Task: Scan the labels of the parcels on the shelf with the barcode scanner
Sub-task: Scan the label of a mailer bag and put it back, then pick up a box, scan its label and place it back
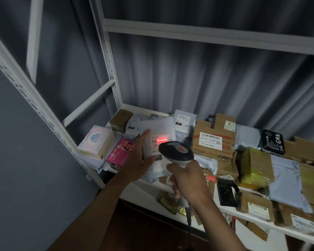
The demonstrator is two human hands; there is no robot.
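My left hand [139, 156] grips the left edge of a pale grey poly-mailer parcel [159, 126] and tilts it up off the shelf [261, 217]. Its white label [157, 142] carries a red scan bar and the number 231. My right hand [188, 180] holds the handle of a grey and black barcode scanner [177, 151], whose head points at that label from just below it. The scanner's cable hangs down under my wrist.
Several parcels crowd the white metal shelf: a pastel box [96, 140] and a pink box [121, 151] at left, a labelled cardboard box [213, 142] at centre, a black packet [273, 142] and a yellow-taped box [255, 165] at right. Grey curtain behind. A white upright [43, 109] stands left.
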